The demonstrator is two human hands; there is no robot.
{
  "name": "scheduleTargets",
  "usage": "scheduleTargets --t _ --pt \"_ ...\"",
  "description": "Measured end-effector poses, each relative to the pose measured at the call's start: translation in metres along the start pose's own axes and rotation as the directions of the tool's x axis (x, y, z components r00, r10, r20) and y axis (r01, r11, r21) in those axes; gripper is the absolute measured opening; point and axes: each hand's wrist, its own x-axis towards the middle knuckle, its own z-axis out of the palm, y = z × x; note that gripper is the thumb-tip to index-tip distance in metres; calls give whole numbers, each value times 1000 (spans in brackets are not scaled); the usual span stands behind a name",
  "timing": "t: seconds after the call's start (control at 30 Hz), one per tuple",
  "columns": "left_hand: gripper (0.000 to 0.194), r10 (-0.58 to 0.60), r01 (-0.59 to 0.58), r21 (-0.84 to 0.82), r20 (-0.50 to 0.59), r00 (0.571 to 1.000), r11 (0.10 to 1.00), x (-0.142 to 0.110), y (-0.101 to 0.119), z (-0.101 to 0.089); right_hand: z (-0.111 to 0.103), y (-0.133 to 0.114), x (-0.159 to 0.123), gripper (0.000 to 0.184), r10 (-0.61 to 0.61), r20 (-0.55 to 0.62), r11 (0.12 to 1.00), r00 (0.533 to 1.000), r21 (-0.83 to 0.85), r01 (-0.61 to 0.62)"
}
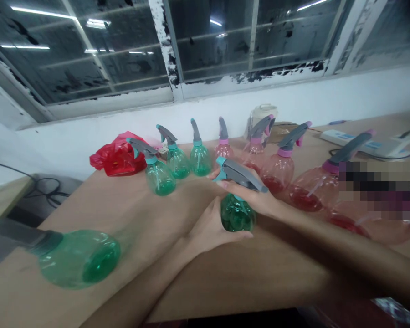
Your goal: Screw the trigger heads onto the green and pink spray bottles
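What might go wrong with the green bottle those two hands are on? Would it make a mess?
It might! Fingers of the right hand are by the trigger, so a squeeze could spray someone. If the left hand slips, the green bottle could tip. The right arm also reaches close past the pink bottles, so a bump might knock one over.

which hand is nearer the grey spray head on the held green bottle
Right. The right hand is at the spray head itself, gripping around it, while the left hand sits lower, cupped against the body of the green bottle.
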Motion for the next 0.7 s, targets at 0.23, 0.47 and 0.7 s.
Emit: scheduleTargets --t 0.23,0.47,0.7 --pt "96 14 -14 -12 2 1000 1000 0 1 0 0 2 0 18 -6 -4 1000 1000 12 7" --pt "93 44 -44 -28 -6 999 999 1 2 -1 -1 2 2 17 0 23 1000 1000 0 0" --pt "93 1 0 -35 19 1000 999 -1 4 2 1 7 0 21 48 -62 994 997 -93 -53"
